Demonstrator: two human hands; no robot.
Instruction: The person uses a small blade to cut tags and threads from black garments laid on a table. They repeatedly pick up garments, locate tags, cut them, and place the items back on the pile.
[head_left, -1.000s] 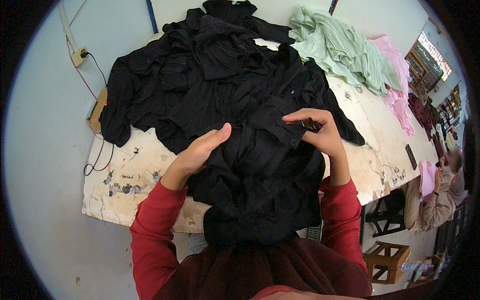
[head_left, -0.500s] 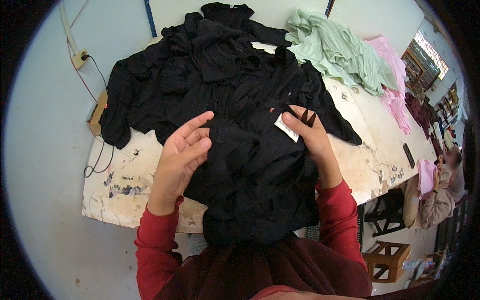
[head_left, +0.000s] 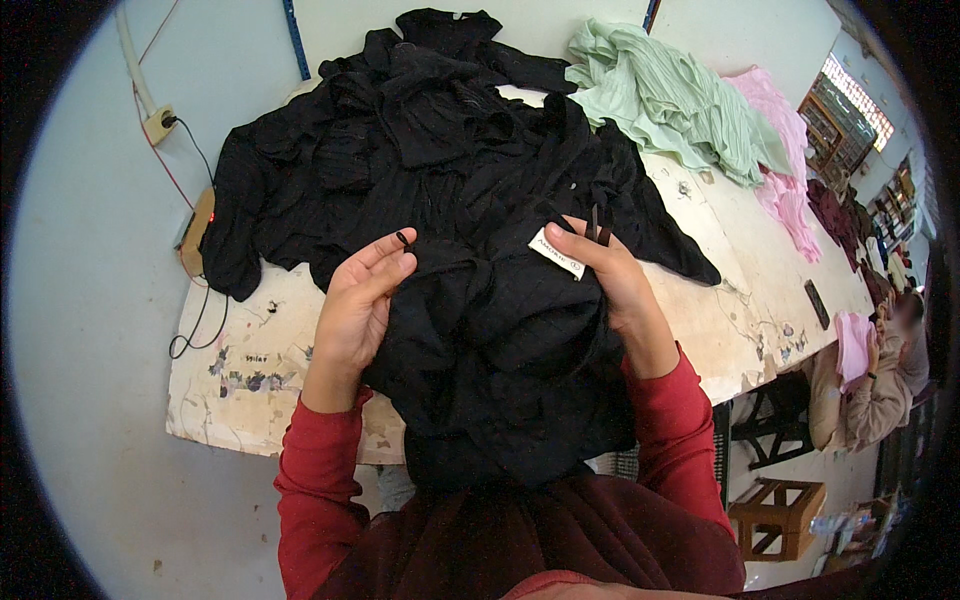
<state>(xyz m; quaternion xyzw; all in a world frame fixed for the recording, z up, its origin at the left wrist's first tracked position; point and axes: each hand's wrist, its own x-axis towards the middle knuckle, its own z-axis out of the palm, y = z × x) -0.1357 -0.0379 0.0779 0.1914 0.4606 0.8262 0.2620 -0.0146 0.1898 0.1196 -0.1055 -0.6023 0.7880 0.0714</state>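
A crumpled black garment (head_left: 500, 310) spreads from my lap up onto the table. My left hand (head_left: 358, 295) pinches a small black edge or loop of it between thumb and fingertips. On the other side, my right hand (head_left: 605, 270) grips the garment by its white label (head_left: 557, 253), thumb on top. Two narrow dark prongs, which look like the blades of thread snips (head_left: 598, 226), stick up between the fingers of that hand; the rest of them is hidden. More black cloth (head_left: 400, 140) lies heaped beyond both hands.
A pale green pleated garment (head_left: 670, 100) and a pink one (head_left: 790, 200) lie at the far right of the worn table (head_left: 230, 410). A dark phone-like slab (head_left: 817, 304) rests near its right edge. A wooden stool (head_left: 780, 515) and a seated person (head_left: 880, 390) are at right.
My left fingers, apart before, have closed on a bit of the black cloth. My right hand has shifted slightly left with the label, and the dark prongs have turned more upright.
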